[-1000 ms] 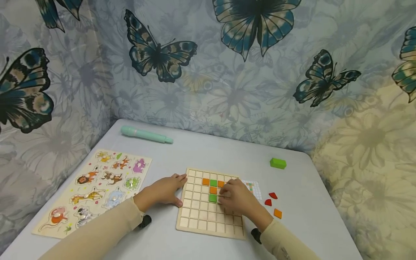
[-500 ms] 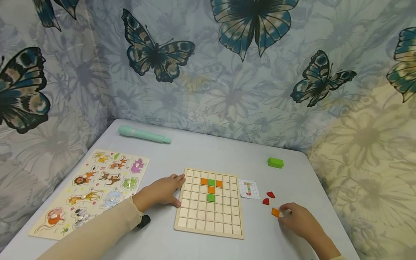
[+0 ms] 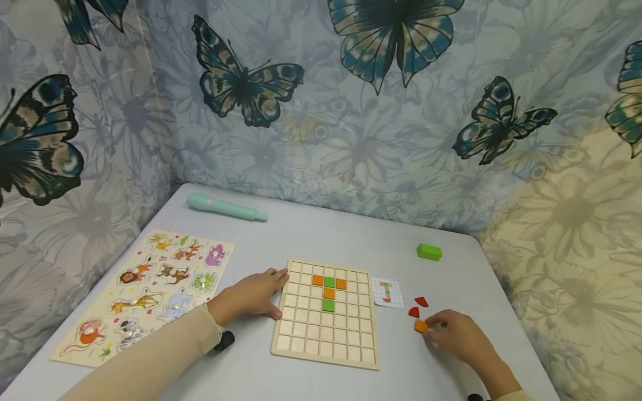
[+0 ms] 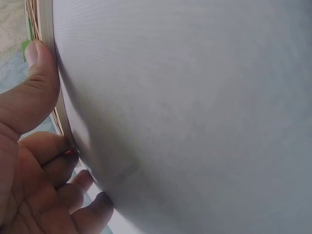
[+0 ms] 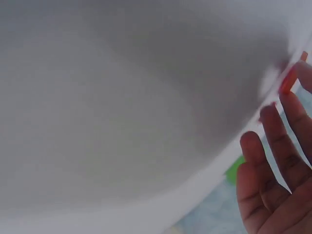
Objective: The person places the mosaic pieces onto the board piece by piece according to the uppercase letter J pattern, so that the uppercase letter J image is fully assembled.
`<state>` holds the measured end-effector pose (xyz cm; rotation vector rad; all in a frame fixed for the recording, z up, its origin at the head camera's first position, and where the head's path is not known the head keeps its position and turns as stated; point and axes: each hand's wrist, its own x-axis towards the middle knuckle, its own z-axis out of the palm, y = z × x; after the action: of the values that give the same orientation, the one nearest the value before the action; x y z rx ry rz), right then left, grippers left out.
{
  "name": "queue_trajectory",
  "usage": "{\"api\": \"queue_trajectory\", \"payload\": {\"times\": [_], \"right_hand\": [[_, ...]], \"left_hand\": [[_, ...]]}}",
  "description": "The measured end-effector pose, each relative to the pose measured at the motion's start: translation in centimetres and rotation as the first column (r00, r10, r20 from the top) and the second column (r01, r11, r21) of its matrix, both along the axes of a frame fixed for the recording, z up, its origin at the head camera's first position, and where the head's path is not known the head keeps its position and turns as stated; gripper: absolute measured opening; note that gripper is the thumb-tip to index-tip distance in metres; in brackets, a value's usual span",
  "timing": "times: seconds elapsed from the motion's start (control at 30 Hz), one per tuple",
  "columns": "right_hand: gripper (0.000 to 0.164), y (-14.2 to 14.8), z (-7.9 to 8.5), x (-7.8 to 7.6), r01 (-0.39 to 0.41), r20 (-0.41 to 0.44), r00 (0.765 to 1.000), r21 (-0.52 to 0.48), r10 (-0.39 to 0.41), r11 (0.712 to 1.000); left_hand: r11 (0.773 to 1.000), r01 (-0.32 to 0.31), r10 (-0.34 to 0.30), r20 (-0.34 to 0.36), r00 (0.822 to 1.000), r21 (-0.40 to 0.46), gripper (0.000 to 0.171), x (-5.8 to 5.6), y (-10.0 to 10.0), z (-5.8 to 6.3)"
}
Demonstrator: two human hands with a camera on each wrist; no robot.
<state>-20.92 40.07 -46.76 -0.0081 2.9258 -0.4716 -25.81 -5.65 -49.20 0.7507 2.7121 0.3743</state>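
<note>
Cream board of colourful animal pieces lay far left. Left hand had thumb and fingers spread, touching the left edge of a pale wooden grid board; nothing gripped. Orange and green square tiles formed a T on it. White printed grid card sat just beside, then two small red pieces. Next, an orange square tile, pinched in the right hand, thumb against index finger; couldn't tell if lifted.

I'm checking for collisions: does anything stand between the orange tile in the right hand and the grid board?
Nothing visible stands straight between the orange tile, pinched by the right hand, and the grid board. Two red pieces and the paper card lie on that line's far side.
</note>
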Motion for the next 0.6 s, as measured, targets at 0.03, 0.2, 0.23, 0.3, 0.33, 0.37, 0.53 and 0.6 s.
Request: {"api": "queue_trajectory", "payload": {"times": [0.03,0.2,0.23,0.3,0.33,0.37,0.53,0.6], "right_hand": [[0.021,-0.6,0.1,-0.2,-0.004,0.000,1.000,-0.012,0.004,1.000],[0.019,-5.5,0.3,-1.1,-0.109,-0.072,0.992,-0.051,0.105,0.993],[0.017,-6.8,0.2,-1.2,-0.142,-0.088,0.987,-0.058,0.137,0.988],[0.016,-9.3,0.0,-1.5,-0.213,-0.108,0.973,-0.065,0.205,0.975],[0.016,-10.5,-0.2,-1.5,-0.251,-0.115,0.963,-0.062,0.243,0.966],[0.016,-11.6,-0.3,-1.6,-0.289,-0.120,0.952,-0.057,0.281,0.956],[0.016,-15.3,-1.0,-1.6,-0.469,-0.179,0.869,0.000,0.462,0.883],[0.016,-16.4,-1.3,-1.6,-0.520,-0.209,0.833,0.017,0.512,0.854]], "left_hand": [[1.000,0.001,-0.001,-0.003,1.000,-0.001,0.099,0.0,0.0,0.1],[1.000,0.003,-0.003,-0.006,1.000,-0.005,0.098,0.0,0.0,0.5],[1.000,0.002,-0.002,-0.004,1.000,-0.006,0.098,0.0,0.0,0.6],[1.000,-0.003,0.003,-0.001,1.000,-0.004,0.098,0.1,0.0,0.7],[1.000,-0.008,0.008,0.002,1.000,-0.002,0.097,0.1,0.0,0.7],[1.000,-0.011,0.011,0.005,1.000,0.001,0.097,0.1,0.1,0.7],[1.000,-0.007,0.007,0.011,1.000,0.012,0.098,0.3,0.1,0.4],[1.000,-0.004,0.004,0.001,1.000,0.004,0.098,0.3,0.0,0.3]]}}
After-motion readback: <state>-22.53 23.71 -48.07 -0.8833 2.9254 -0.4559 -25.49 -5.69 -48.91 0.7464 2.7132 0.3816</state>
